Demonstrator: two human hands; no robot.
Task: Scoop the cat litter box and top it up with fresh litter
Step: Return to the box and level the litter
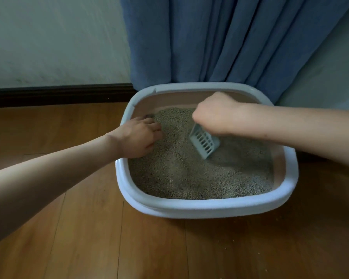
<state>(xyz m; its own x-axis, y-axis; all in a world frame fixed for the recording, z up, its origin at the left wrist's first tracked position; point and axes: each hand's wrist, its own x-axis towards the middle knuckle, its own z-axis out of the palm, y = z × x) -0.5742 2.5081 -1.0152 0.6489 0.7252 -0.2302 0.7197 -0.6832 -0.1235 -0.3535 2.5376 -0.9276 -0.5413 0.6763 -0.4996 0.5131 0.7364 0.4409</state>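
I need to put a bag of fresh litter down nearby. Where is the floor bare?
Bare wooden floor lies left of and in front of the pale blue litter box. Behind it, the blue curtain crowds the rim; both arms cross its sides.

Pale-blue litter box on floor; slotted scoop tilted in litter.

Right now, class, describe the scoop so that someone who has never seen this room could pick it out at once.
Find the blue curtain; on the wooden floor in front of it sits a pale litter box full of grey litter. Over the middle of the litter, the right hand holds the scoop, tilted with its front edge down. It is the only slotted, pale blue-grey plastic thing there.
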